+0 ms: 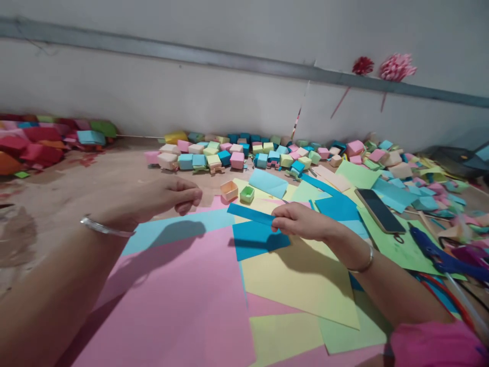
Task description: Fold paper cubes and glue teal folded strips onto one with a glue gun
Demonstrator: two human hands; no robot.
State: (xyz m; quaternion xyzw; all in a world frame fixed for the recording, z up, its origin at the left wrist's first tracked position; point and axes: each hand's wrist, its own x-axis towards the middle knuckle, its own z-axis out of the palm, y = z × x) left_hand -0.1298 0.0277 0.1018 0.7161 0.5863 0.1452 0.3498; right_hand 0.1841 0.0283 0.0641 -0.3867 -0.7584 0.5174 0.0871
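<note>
My right hand (300,221) pinches the edge of a dark blue paper sheet (254,232), one border of it folded up into a narrow strip. The sheet hovers just over a yellow sheet (301,280) and a big pink sheet (179,300). My left hand (168,196) is raised to the left of the blue paper, fingers curled together, not touching it; I see nothing in it. Both wrists wear a metal bangle. Two small open paper boxes, an orange one (229,190) and a green one (247,194), stand just beyond the hands.
Several folded paper boxes (237,153) lie in a row along the wall, with more red and pink ones (34,142) at far left. A phone (380,210) rests on green paper at right, beside a blue glue gun (439,252). Paper flowers (395,67) lean on the wall.
</note>
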